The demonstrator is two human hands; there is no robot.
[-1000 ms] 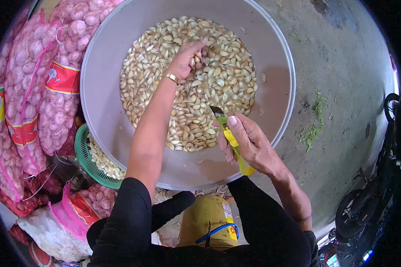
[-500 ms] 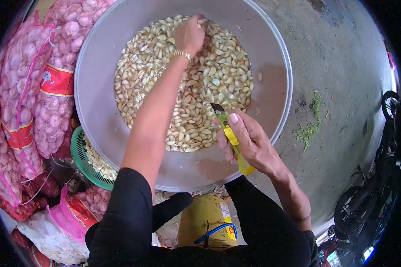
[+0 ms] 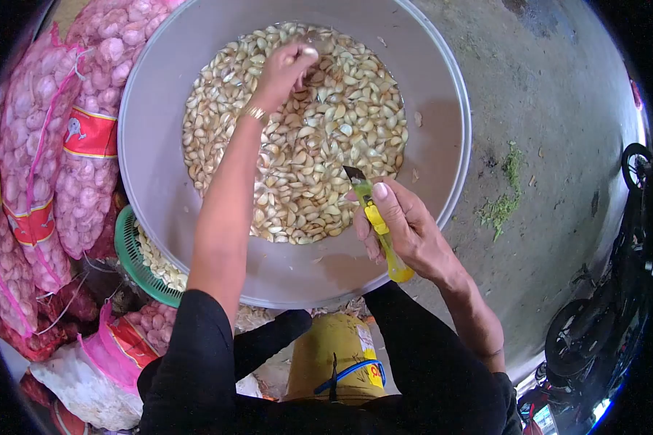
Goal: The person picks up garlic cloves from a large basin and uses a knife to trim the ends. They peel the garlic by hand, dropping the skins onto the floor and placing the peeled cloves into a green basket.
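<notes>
A large grey tub (image 3: 442,94) holds many garlic cloves (image 3: 305,174), which look wet, as if lying in water. My left hand (image 3: 279,76) is over the far part of the cloves, fingers closed; a pale thing at the fingertips looks like a garlic clove, partly blurred. A gold band circles that wrist. Above the tub's near right side, my right hand (image 3: 421,239) is wrapped round a yellow utility knife (image 3: 379,232). Its dark blade points up and left, away from me, and touches nothing that I can see.
Pink mesh sacks of garlic bulbs (image 3: 47,130) stack up on the left. A green basket (image 3: 129,250) of peeled cloves sits against the tub's near left side. Between my legs stands a yellow container (image 3: 334,355). Green scraps (image 3: 504,199) lie on the concrete floor; motorbikes (image 3: 595,319) stand far right.
My left hand has come up from the cloves and moved left and slightly toward me. The view has shifted slightly; my right hand keeps the same grip on the utility knife.
</notes>
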